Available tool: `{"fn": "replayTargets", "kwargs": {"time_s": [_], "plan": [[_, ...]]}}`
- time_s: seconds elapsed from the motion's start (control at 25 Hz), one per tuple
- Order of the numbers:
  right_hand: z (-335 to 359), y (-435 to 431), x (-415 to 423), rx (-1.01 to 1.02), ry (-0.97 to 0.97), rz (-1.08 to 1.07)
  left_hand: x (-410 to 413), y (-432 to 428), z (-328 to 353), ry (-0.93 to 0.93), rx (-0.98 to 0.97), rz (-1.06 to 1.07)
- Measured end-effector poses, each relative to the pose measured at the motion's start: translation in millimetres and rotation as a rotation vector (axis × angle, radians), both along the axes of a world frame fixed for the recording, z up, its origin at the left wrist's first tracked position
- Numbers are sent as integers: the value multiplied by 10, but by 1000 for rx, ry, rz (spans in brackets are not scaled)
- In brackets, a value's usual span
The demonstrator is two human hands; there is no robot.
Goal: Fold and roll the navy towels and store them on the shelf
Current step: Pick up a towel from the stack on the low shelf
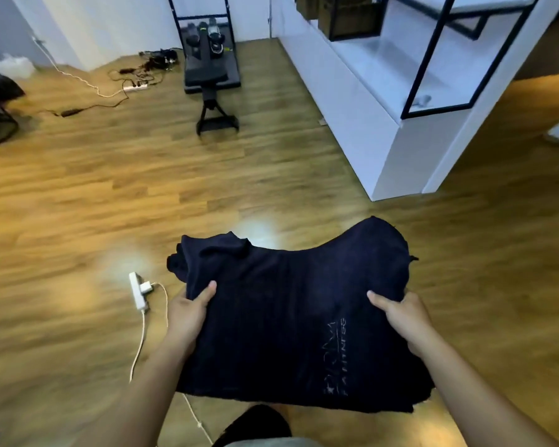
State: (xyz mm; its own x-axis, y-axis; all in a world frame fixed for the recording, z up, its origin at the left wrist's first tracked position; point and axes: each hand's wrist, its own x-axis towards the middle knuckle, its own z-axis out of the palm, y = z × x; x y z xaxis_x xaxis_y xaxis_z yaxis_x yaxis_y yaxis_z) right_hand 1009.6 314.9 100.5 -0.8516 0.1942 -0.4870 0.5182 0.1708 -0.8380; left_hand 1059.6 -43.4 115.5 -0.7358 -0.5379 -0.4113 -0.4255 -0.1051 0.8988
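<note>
Navy towel [288, 301] is held above the wooden floor [142, 188], its long axis running hand to hand: left hand [188, 312] and right hand [400, 314] each pinch a side edge, thumb on top, fingers hidden beneath. The shelf [384, 69] stands ahead-right, nearer the right hand.

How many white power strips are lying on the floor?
2. The near power strip lies beside the left hand; the far power strip lies among the cables by the wall. The navy towels may hide more.

Bare left forearm [149, 382] and right forearm [465, 391], a strip of grey clothing [265, 442] at bottom edge.
</note>
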Motion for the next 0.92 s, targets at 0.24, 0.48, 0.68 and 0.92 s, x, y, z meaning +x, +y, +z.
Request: {"fn": "replayTargets", "kwargs": {"time_s": [0.24,0.48,0.68,0.92], "plan": [[52,-387,-1629,30,-24,-51,-1775,-341,-172,-61,106,-43],[210,-733,-3020,-6,0,-126,-3432,-743,57,-22,91,-134],[69,-1008,-4302,-72,11,-157,-4743,-1041,79,10,53,-149],[-151,-1383,-6027,-134,9,-191,-6516,-1324,232,-2,-49,-157]]}}
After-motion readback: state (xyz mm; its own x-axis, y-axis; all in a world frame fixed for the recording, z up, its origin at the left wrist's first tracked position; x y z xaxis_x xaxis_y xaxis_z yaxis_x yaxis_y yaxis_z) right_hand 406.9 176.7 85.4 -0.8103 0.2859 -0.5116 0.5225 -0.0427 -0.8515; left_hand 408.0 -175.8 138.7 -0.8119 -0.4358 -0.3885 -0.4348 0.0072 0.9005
